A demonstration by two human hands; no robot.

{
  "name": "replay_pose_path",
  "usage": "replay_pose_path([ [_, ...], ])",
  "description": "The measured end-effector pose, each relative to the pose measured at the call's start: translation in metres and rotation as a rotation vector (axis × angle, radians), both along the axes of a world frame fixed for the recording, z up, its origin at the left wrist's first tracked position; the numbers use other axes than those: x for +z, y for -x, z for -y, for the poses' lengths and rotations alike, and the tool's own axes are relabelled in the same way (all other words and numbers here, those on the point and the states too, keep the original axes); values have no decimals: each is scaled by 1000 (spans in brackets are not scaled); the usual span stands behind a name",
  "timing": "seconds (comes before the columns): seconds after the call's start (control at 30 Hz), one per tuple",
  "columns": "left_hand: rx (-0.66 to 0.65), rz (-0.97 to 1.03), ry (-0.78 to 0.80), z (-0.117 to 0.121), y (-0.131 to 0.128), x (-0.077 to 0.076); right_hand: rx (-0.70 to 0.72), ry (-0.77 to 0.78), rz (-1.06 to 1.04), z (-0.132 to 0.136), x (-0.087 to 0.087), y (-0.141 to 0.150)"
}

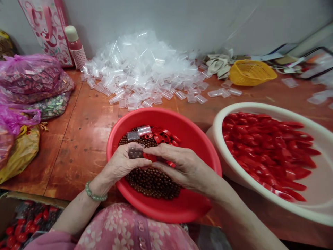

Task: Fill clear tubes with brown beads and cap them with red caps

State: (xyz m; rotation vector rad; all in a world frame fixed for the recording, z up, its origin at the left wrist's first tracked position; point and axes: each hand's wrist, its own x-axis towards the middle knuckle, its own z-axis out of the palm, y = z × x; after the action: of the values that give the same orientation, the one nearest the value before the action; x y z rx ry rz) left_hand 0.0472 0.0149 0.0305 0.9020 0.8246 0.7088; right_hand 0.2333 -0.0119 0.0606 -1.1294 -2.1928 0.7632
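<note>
A red plastic basin (197, 139) sits in front of me, holding brown beads (153, 182), small red pieces (162, 135) and two clear little bags (144, 130). Over the basin my left hand (122, 165) pinches a small clear bag (135, 152) with brown beads inside. My right hand (182, 165) meets it from the right, fingers closed on a red piece (150, 157) at the bag's edge. A green bead bracelet (95, 196) circles my left wrist.
A white basin (307, 208) of red spoon-shaped pieces (270, 149) stands at right. A heap of clear small bags (142, 69) lies behind, with a yellow basket (251, 72), a bottle (75, 47) and pink filled sacks (31, 74) at left. A box (23, 217) of packed bags is at lower left.
</note>
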Motion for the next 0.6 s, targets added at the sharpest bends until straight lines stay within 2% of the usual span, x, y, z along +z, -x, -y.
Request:
replay_pose_path([
  [0.2, -8, -34, 6, -2, 0, 0, 37, 21, 76, 1, 4, 2],
  [0.37, -16, -63, 45, -1, 0, 4, -131, 30, -53, 1, -3, 5],
  [0.5, -56, -58, 64, -1, 1, 4, -212, 67, -180, 2, -10, 6],
  [0.6, -74, -40, 38, 0, 3, 5, -313, 116, -349, 1, -13, 8],
])
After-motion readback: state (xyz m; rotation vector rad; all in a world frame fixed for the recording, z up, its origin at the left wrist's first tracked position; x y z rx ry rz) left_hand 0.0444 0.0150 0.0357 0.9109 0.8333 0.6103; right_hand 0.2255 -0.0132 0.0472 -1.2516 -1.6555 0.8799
